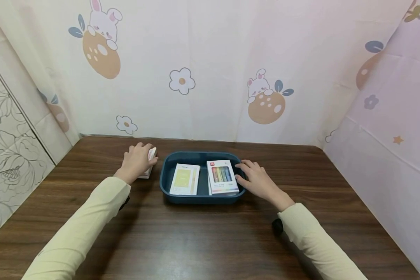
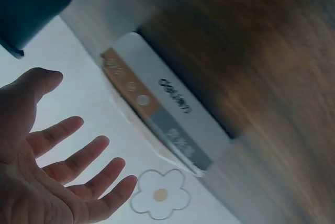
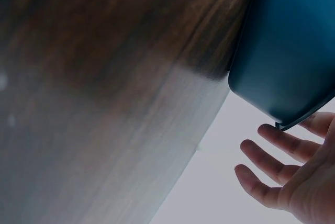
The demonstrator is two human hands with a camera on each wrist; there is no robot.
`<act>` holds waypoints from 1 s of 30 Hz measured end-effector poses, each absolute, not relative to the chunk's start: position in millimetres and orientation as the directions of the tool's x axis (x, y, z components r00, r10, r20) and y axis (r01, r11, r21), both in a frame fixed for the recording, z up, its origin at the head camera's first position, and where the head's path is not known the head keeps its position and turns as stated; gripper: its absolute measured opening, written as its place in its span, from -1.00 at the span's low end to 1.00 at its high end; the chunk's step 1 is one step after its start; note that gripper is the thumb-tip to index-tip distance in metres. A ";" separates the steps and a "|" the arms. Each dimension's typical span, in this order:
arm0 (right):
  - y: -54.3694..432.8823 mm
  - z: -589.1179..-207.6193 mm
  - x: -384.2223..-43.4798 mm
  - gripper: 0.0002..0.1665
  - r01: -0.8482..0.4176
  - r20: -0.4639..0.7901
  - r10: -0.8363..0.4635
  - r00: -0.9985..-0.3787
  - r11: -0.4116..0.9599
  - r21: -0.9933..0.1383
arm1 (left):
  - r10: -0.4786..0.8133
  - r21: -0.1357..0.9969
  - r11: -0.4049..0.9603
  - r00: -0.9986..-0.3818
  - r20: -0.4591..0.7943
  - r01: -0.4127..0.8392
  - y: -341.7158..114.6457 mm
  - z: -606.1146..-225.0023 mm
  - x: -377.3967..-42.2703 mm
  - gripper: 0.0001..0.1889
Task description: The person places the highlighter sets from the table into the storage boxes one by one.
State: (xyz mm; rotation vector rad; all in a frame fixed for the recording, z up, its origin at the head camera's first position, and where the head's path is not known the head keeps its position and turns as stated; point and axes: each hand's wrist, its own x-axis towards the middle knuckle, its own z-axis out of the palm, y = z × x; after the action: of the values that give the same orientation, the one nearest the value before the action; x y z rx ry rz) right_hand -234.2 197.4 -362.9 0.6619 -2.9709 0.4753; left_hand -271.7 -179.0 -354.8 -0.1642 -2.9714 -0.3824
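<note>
My left hand (image 1: 134, 161) is over a white box (image 1: 145, 174) on the table, left of the blue tray. In the left wrist view, that box (image 2: 162, 98) has orange and grey bands and dark lettering; my left fingers and thumb are spread, with a gap visible between hand and box. The right hand (image 1: 257, 179) is at the tray's right rim, thumb and fingertips reaching over it beside a crayon box (image 1: 222, 177). Its fingers (image 3: 272, 161) are spread below the tray wall in the right wrist view; contact is unclear.
The blue tray (image 1: 199, 199) also holds a white box with a yellow-green panel (image 1: 184, 179), left of the crayon box. The dark wooden table (image 1: 203, 241) meets a patterned curtain (image 1: 217, 105) at the back; more curtain hangs at both sides.
</note>
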 end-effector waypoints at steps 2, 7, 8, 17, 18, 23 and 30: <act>197.2 -363.0 -234.3 -0.45 -0.424 0.126 -0.405 -0.906 0.860 -0.284 | 0.086 0.242 0.963 -0.987 0.137 0.117 -182.1 -357.4 -272.4 -0.45; 196.3 -363.7 -234.4 -0.46 -0.430 0.135 -0.408 -0.903 0.857 -0.283 | 0.069 0.233 0.969 -0.995 0.073 0.084 -188.2 -363.1 -272.9 -0.41; 196.1 -363.8 -234.5 -0.46 -0.431 0.136 -0.409 -0.902 0.857 -0.282 | 0.064 0.232 0.970 -0.996 0.064 0.077 -189.3 -364.1 -272.8 -0.41; 195.3 -364.4 -235.4 -0.46 -0.434 0.149 -0.407 -0.901 0.857 -0.280 | 0.044 0.221 0.974 -0.998 0.041 0.052 -194.9 -371.7 -274.7 -0.37; 195.4 -364.5 -235.3 -0.46 -0.432 0.149 -0.406 -0.902 0.857 -0.281 | 0.045 0.221 0.974 -0.998 0.039 0.053 -195.2 -372.2 -274.9 -0.37; 195.9 -364.5 -234.2 -0.46 -0.433 0.148 -0.407 -0.901 0.857 -0.279 | 0.049 0.236 0.970 -0.998 0.027 0.054 -196.7 -374.1 -276.0 -0.36; 196.8 -365.2 -233.8 -0.46 -0.421 0.136 -0.399 -0.907 0.861 -0.284 | 0.055 0.265 0.962 -0.998 0.022 0.059 -194.4 -376.8 -277.1 -0.37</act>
State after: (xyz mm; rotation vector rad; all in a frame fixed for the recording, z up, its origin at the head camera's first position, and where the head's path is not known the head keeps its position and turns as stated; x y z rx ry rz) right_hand -233.8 196.8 -365.2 0.6533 -2.9604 0.4776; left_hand -277.1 -194.4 -376.8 -0.0904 -3.0974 -0.4195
